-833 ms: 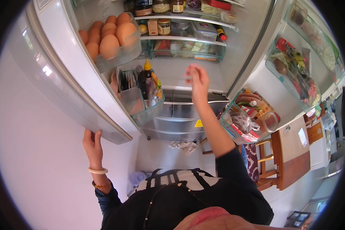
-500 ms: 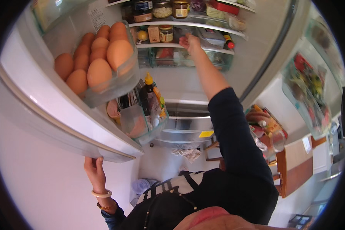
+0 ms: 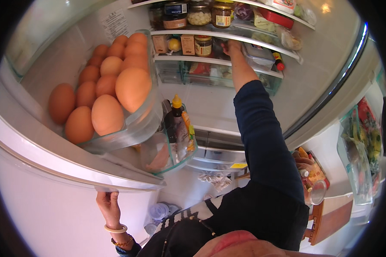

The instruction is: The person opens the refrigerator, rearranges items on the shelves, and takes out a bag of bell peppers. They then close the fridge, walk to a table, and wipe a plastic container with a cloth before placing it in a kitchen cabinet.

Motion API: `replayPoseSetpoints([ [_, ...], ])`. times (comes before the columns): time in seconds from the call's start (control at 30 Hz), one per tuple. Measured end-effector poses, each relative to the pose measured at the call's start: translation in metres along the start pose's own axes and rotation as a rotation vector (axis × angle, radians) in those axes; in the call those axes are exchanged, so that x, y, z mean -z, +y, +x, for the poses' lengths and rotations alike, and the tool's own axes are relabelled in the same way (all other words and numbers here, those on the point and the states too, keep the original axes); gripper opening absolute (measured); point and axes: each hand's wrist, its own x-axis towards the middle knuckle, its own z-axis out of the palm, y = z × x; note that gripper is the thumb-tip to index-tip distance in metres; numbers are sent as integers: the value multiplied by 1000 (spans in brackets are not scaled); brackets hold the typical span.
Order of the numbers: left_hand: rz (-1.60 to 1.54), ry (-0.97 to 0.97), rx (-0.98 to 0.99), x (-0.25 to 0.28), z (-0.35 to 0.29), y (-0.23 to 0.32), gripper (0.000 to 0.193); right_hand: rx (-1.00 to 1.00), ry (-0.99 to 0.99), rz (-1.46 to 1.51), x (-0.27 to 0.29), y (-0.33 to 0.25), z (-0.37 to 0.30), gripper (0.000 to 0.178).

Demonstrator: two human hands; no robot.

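Note:
My left hand (image 3: 109,208) grips the lower edge of the open refrigerator door (image 3: 73,168), its fingers curled behind the edge and the thumb in front. My right hand (image 3: 233,48) reaches deep into the middle shelf, between a dark jar (image 3: 203,46) with a yellowish label and a lidded clear plastic container (image 3: 259,55). Its fingers are mostly hidden in shadow, so what they hold, if anything, does not show. Left of that jar stand a small brown carton (image 3: 187,44) and a yellow round fruit (image 3: 174,45).
Brown eggs (image 3: 107,115) fill a clear door bin close to me. Below it, a door bin (image 3: 187,159) holds a yellow-capped bottle (image 3: 176,105). Jars (image 3: 200,13) line the upper shelf. The other open door, at right, carries packed bins (image 3: 355,154). A wooden chair (image 3: 330,218) stands low right.
My right hand has moved further into the shelf, its fingers passing from plain view into shadow. My left hand stays on the door. The view has shifted, bringing the eggs closer.

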Motion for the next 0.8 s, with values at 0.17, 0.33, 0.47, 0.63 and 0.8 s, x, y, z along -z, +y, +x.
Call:
replayPoseSetpoints([
  [0.17, 36, 13, -4, -6, 0, 6, 25, 211, 3, -206, 10, -7, -27, 29],
  [0.33, -21, -18, -7, -9, 1, 3, 26, 237, 201, -244, 25, -12, -65, 38],
  [0.47, -19, -41, -62, -11, 2, -1, 27, 257, 112, -110, 37, 5, -90, 31],
  [0.63, -16, -60, -34, -12, 0, -1, 26, 422, -95, 118, 68, 49, -117, 19],
  [0.8, -3, -79, -66, -12, 3, -1, 27, 525, -251, 1, 110, 60, -115, 14],
])
